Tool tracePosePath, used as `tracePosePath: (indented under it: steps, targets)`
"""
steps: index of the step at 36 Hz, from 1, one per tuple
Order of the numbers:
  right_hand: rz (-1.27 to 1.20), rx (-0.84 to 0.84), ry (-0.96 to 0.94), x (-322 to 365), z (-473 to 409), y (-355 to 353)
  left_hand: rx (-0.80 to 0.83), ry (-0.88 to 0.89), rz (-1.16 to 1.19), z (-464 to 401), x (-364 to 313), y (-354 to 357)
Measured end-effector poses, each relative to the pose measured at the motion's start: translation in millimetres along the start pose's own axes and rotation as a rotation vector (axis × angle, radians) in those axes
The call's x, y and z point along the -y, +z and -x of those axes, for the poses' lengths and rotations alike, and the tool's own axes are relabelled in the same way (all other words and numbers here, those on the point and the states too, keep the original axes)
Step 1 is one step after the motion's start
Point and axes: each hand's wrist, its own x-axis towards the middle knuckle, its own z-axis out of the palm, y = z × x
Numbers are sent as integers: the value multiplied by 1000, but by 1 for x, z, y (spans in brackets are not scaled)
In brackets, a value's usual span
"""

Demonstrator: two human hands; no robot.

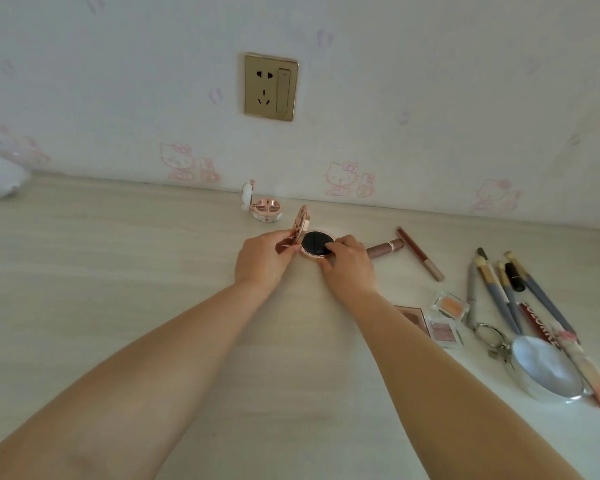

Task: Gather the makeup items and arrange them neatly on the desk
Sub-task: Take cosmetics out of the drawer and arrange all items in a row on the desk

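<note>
A round rose-gold compact (314, 244) with a black puff inside stands open on the pale wooden desk (153, 289), its lid tilted up at the left. My left hand (262, 259) holds the lid's lower edge. My right hand (349, 263) grips the compact's base from the right, fingertips on the black puff. Behind it, near the wall, a second white and rose-gold compact (264, 206) sits open. To the right lie a brown lip gloss tube (385, 248) and a slim dark red lip pencil (420, 253).
At the right lie several grey-handled brushes (503, 296), a black lipstick (515, 277), small eyeshadow pans (445, 318), a brown palette (414, 317), an eyelash curler (492, 337), a silver round mirror (548, 368) and a red tube (539, 323). A gold wall socket (270, 86) is above the desk.
</note>
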Motion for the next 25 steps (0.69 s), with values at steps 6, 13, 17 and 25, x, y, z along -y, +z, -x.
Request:
tracePosePath:
  steps: [6, 13, 17, 25]
  targets:
    - [94, 21, 28, -1, -36, 8, 1, -80, -101, -31, -1, 8]
    - [144, 13, 36, -3, -61, 15, -54, -125, -204, -48, -5, 17]
    - [141, 4, 41, -4, -68, 18, -61, -123, -229, -54, -4, 21]
    - [152, 9, 19, -3, -78, 21, -17, -102, -308, -60, -1, 24]
